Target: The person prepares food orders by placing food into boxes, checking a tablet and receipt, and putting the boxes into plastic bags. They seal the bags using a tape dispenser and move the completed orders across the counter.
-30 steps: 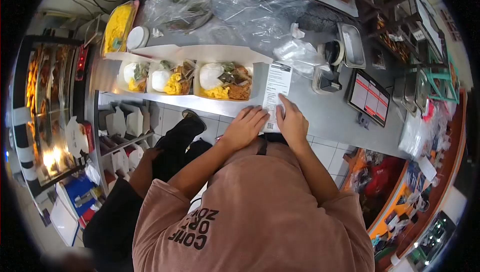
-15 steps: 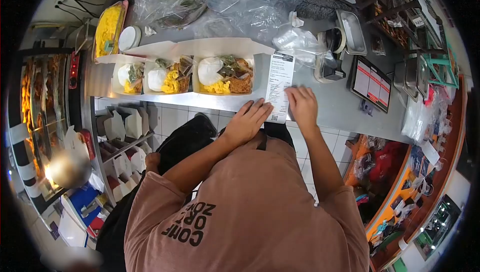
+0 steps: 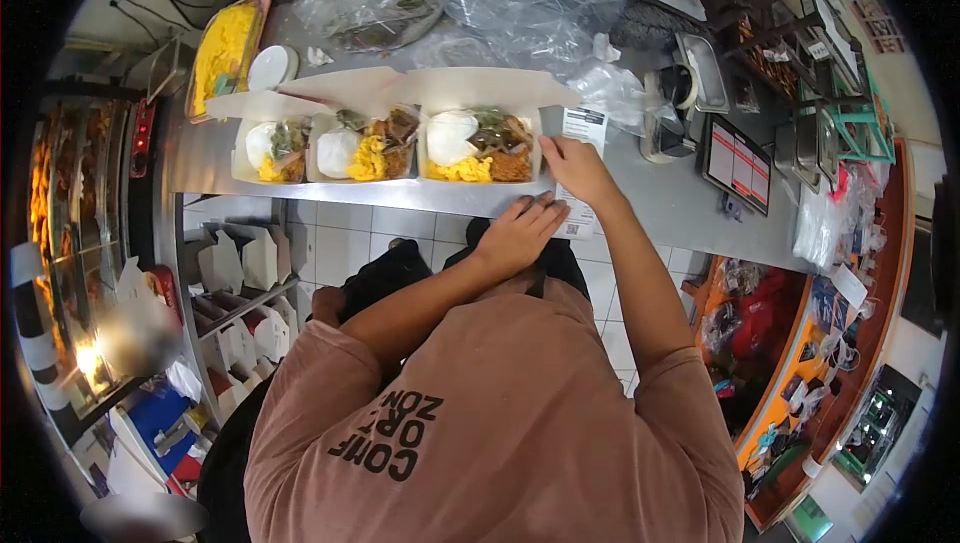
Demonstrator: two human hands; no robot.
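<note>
Beside the receipt [image 3: 582, 171], three open meal boxes [image 3: 385, 143].

My desk [image 3: 640, 198] is brushed metal, smooth with a dull sheen. The receipt [image 3: 583, 128] under my right hand [image 3: 575, 171] is thin matt white paper with black print. The food boxes [image 3: 478, 143] are matt white cardboard, lids [image 3: 490, 88] folded open. My left hand [image 3: 520, 233] rests at the metal edge. Behind, the bags [image 3: 520, 8] are clear, crinkled, glossy plastic. My shirt [image 3: 500, 423] is soft matt cloth. The floor tiles [image 3: 330, 233] are glossy white ceramic.
</note>
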